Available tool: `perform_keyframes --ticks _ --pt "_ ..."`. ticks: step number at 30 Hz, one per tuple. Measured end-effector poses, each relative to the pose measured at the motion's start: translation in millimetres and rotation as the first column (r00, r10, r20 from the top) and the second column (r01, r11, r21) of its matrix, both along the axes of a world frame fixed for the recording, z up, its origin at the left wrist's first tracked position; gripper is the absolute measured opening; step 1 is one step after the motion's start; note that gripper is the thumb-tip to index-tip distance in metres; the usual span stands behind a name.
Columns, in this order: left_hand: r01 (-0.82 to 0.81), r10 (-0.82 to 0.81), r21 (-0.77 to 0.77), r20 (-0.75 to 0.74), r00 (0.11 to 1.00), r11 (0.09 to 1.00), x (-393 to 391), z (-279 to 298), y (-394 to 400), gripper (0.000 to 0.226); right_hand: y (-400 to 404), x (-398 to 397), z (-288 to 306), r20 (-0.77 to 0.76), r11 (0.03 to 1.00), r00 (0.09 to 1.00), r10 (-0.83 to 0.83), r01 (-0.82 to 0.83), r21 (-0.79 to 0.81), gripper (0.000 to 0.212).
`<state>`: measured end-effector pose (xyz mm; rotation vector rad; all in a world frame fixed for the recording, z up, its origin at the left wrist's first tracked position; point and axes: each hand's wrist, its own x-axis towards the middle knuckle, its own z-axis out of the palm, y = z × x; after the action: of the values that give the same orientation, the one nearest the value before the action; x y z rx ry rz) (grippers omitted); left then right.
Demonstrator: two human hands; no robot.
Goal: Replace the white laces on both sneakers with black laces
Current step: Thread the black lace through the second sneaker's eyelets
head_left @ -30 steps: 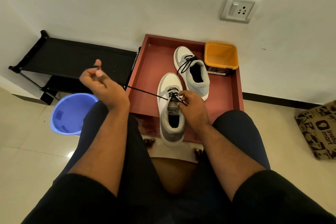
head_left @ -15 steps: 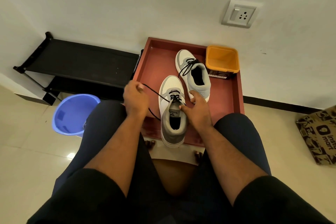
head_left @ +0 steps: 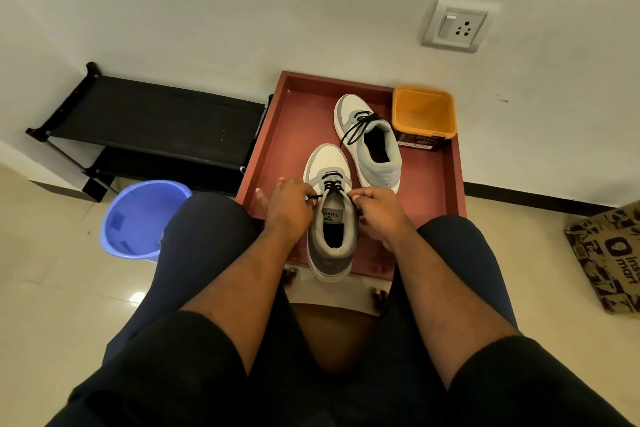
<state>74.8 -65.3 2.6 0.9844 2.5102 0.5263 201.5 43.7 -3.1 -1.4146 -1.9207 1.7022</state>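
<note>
Left hand [head_left: 289,206] fingers curl, pinching the black lace [head_left: 313,198] end. Right hand [head_left: 375,206] fingers pinch the lace at the near sneaker [head_left: 330,218] (partly laced), which rests on the red tray [head_left: 277,135]; the far sneaker [head_left: 369,146] lies right.

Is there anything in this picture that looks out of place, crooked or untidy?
Little stands out. The far sneaker lies turned at an angle to the near sneaker on the red tray, and its black lace hangs loose over the side, untied. Nothing looks spilled or damaged.
</note>
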Motion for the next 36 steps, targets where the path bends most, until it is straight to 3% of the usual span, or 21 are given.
perform_keyframes --ticks 6,12,15,18,21,24,29,33,36 --pt "-0.067 0.047 0.154 0.129 0.991 0.986 2 4 -6 0.016 3 2 0 0.163 0.936 0.972 0.168 -0.209 0.285 0.014" --pt "-0.122 0.113 0.084 0.099 0.989 0.989 -4 12 -9 0.019 2 8 1 0.228 0.852 0.957 0.181 -0.268 0.45 0.014" --pt "-0.113 0.071 0.128 0.292 0.954 0.985 0 15 -9 0.047 -2 8 6 0.154 0.885 0.972 0.178 -0.227 0.407 0.015" --pt "-0.12 0.04 0.164 0.424 0.905 0.979 11 20 -5 0.073 -5 5 12 0.067 0.898 0.97 0.236 -0.244 0.365 0.047" --pt "-0.045 -0.028 0.189 0.368 0.93 0.981 14 -4 5 0.085 -7 -3 5 0.2 0.829 0.931 0.306 -0.363 0.424 0.056" --pt "-0.003 -0.029 0.117 0.268 0.963 0.993 17 3 8 0.06 -7 -11 -1 0.366 0.802 0.9 0.238 -0.394 0.448 0.031" --pt "-0.032 0.024 0.066 0.119 0.993 0.997 19 8 4 0.053 -11 -10 -6 0.466 0.8 0.865 0.183 -0.407 0.441 0.023" --pt "0.006 -0.004 -0.053 0.034 0.999 0.999 23 10 20 0.064 -9 -23 -3 0.523 0.671 0.837 0.162 -0.482 0.564 0.023" --pt "-0.07 0.071 -0.04 0.043 0.997 0.997 20 10 32 0.053 -3 -37 4 0.602 0.644 0.786 0.139 -0.534 0.548 0.023"
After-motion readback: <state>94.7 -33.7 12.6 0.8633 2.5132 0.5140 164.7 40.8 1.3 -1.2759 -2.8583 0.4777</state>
